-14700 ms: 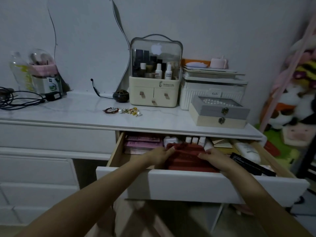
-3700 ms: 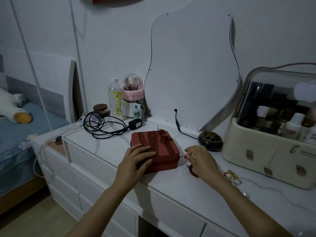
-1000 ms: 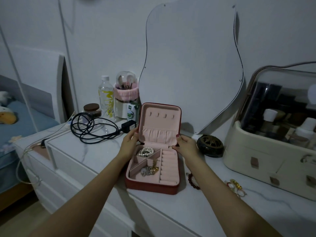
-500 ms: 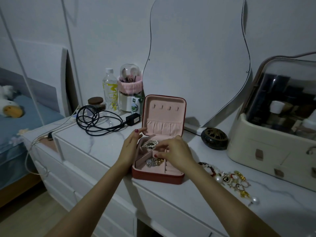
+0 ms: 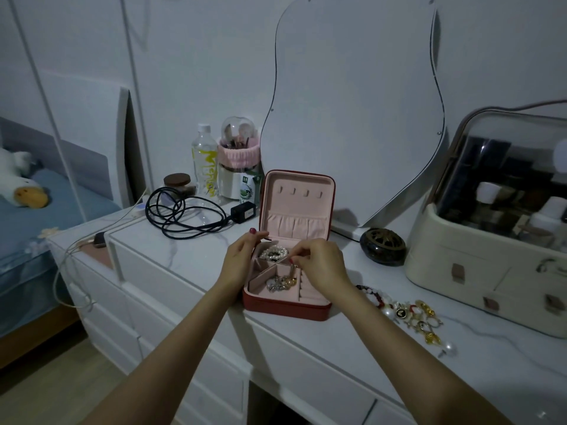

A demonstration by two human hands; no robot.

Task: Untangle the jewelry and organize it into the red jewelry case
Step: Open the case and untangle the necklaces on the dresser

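The red case (image 5: 287,307) stood open near the worktop's (image 5: 184,259) front edge, lid upright, a tangle (image 5: 280,283) and pearls (image 5: 273,252) in its pink compartments. More jewelry (image 5: 408,317) lay just right of it, a dark burner (image 5: 383,246) behind, a cord (image 5: 181,214) to the left. The left hand (image 5: 241,260) held the case's left rim, fingers curled; the right hand (image 5: 319,265) pinched a piece above the tangle.
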